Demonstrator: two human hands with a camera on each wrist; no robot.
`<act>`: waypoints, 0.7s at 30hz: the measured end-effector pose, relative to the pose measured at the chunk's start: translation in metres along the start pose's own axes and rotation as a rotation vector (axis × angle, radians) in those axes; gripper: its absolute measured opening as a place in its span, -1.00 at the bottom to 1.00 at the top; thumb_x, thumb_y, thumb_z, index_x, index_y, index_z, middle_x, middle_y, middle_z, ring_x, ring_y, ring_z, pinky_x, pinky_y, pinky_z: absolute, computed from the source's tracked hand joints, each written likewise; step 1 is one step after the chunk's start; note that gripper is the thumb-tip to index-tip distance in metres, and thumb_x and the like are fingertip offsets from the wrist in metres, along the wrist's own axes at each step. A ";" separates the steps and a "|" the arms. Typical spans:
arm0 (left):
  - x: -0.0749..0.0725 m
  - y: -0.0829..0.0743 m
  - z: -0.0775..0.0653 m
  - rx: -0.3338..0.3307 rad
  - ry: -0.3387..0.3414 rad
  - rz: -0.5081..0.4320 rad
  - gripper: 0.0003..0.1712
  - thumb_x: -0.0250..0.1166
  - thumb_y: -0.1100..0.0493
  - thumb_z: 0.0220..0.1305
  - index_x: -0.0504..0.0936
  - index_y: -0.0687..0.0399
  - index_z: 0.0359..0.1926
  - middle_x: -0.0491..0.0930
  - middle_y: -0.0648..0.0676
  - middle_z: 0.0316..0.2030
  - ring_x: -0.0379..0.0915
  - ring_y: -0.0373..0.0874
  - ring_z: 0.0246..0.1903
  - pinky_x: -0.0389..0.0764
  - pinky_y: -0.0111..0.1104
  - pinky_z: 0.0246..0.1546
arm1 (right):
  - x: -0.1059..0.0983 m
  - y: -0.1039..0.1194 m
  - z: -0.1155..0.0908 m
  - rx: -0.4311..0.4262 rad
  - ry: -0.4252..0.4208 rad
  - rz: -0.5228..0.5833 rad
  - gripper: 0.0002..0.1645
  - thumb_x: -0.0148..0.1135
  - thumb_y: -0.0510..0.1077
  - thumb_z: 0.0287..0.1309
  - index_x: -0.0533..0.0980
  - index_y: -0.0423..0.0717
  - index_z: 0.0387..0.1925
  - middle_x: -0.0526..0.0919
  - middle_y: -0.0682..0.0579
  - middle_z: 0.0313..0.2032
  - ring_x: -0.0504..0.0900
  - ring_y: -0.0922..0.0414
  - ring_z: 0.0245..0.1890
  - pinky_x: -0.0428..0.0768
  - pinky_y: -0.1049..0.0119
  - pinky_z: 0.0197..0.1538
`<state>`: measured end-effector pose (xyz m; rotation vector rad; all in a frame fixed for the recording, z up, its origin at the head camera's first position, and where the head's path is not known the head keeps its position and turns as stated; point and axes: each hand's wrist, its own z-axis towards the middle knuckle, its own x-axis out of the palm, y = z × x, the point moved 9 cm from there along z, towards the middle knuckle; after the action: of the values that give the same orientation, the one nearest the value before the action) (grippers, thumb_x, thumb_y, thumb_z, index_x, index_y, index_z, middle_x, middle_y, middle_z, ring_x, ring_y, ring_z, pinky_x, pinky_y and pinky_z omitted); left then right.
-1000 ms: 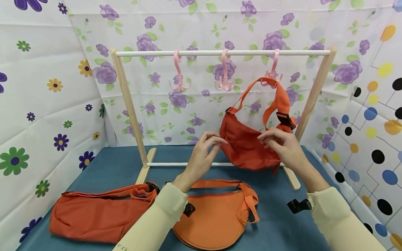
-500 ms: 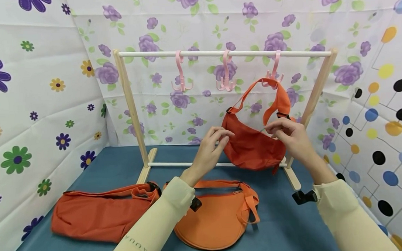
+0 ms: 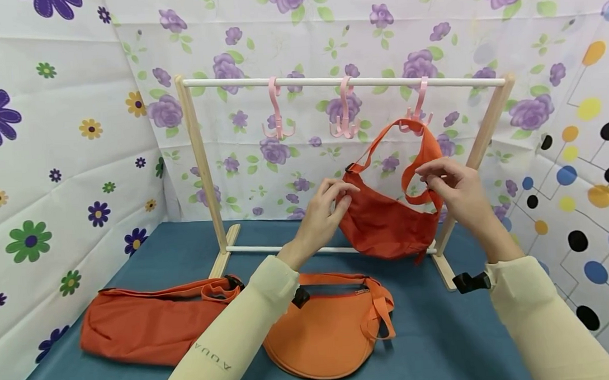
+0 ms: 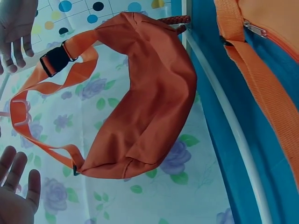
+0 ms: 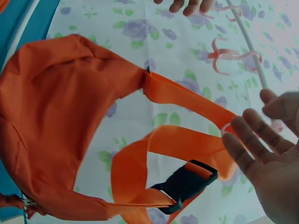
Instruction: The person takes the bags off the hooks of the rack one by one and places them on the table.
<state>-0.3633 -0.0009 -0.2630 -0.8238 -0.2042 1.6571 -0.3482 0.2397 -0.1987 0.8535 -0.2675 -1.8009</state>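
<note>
A red-orange crossbody bag (image 3: 393,220) hangs by its orange strap (image 3: 430,146) from the rightmost pink hook (image 3: 420,99). My left hand (image 3: 325,211) hovers at the bag's left end, its fingers loosely bent; the left wrist view shows these fingers (image 4: 16,172) apart from the bag. Beside the strap's right side is my right hand (image 3: 455,190), which overlaps it in the head view. The right wrist view shows its fingers (image 5: 252,140) loosely extended, holding nothing. The strap's black buckle (image 5: 187,184) dangles in a loop below that hand.
Two more pink hooks, one left (image 3: 275,110) and one middle (image 3: 344,110), hang from the white rod (image 3: 220,82) of a wooden rack (image 3: 198,154). On the blue table lie another red-orange bag (image 3: 138,330) and a rounded orange bag (image 3: 325,340). Patterned cloth walls stand around.
My right hand has risen from the bag's body to beside the strap, moving right. My left hand has shifted slightly right and up. The bag still hangs from its hook.
</note>
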 end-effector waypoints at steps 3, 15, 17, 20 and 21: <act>0.002 -0.004 0.003 0.018 0.000 0.003 -0.75 0.11 0.21 0.62 0.65 0.06 0.15 0.43 0.07 0.11 0.39 -0.12 -0.03 0.55 -0.17 -0.10 | -0.005 0.002 0.005 -0.004 -0.022 -0.013 -0.77 0.14 -0.43 0.42 0.61 -0.42 0.02 0.65 0.10 -0.10 0.62 0.19 -0.11 0.57 0.54 -0.04; 0.017 -0.018 0.004 0.166 0.053 0.224 -0.75 0.15 0.27 0.57 0.65 0.05 0.14 0.45 0.07 0.11 0.41 -0.13 -0.11 0.48 -0.37 -0.12 | -0.022 0.014 0.016 -0.023 -0.140 -0.173 -0.68 0.03 -0.39 0.42 0.66 -0.31 0.02 0.65 -0.02 -0.06 0.54 0.32 -0.04 0.43 0.52 0.07; 0.016 -0.019 0.007 0.158 0.044 0.201 -0.74 0.14 0.27 0.58 0.65 0.06 0.14 0.45 0.08 0.12 0.42 -0.11 -0.06 0.49 -0.37 -0.11 | -0.025 0.017 0.018 -0.030 -0.146 -0.186 -0.66 0.01 -0.39 0.41 0.67 -0.28 0.01 0.63 0.08 -0.08 0.53 0.32 -0.04 0.42 0.50 0.07; 0.017 -0.021 0.011 0.150 0.051 0.245 -0.73 0.14 0.26 0.57 0.65 0.05 0.16 0.45 0.10 0.14 0.44 -0.07 -0.02 0.50 -0.31 -0.04 | -0.031 0.020 0.023 -0.040 -0.165 -0.184 -0.64 0.00 -0.42 0.38 0.68 -0.30 0.00 0.60 0.24 -0.09 0.53 0.30 -0.06 0.41 0.48 0.06; 0.019 -0.022 0.012 0.146 0.063 0.272 -0.72 0.15 0.25 0.57 0.65 0.05 0.18 0.45 0.10 0.15 0.45 -0.06 0.01 0.50 -0.26 0.02 | -0.033 0.021 0.025 -0.039 -0.178 -0.181 -0.64 0.00 -0.43 0.37 0.68 -0.32 0.00 0.59 0.28 -0.10 0.53 0.31 -0.06 0.40 0.48 0.06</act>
<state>-0.3542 0.0259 -0.2498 -0.8183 0.0767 1.8718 -0.3439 0.2554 -0.1548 0.7093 -0.2750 -2.0489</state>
